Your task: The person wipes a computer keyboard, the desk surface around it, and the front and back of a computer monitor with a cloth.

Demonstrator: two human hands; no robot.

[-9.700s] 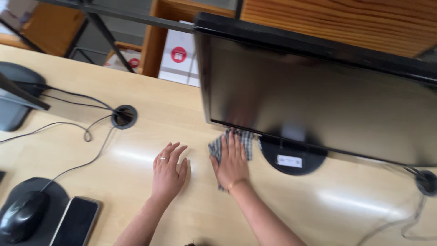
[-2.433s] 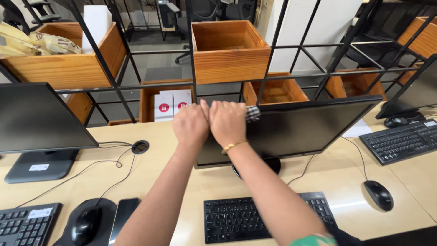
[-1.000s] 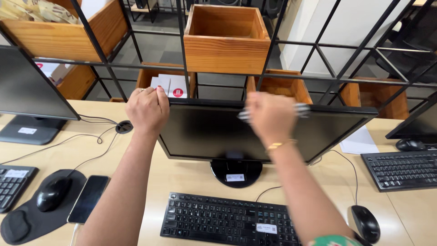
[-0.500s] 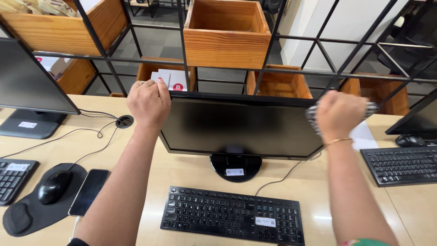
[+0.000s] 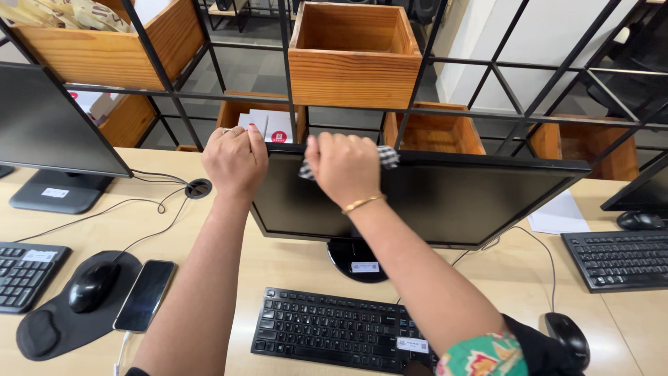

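A black flat monitor point(image 5: 452, 202) stands on a round base point(image 5: 356, 261) on the light wooden desk point(image 5: 285, 268). My left hand point(image 5: 233, 161), with a ring on one finger, grips the monitor's top left corner. My right hand point(image 5: 342, 166), a thin gold bangle at the wrist, presses a checked cloth point(image 5: 387, 157) on the monitor's top edge, just right of the left hand. The cloth sticks out on both sides of the fist.
A black keyboard point(image 5: 334, 331) lies in front of the monitor, a mouse point(image 5: 569, 338) at its right. Left are a phone point(image 5: 145, 295), a mouse point(image 5: 90, 285) on a pad, another monitor point(image 5: 49, 132). A black metal grid with wooden boxes point(image 5: 353, 59) rises behind.
My right hand with the cloth has swept back along the monitor's top edge from the right corner to near the left hand. The left hand has stayed on the corner.
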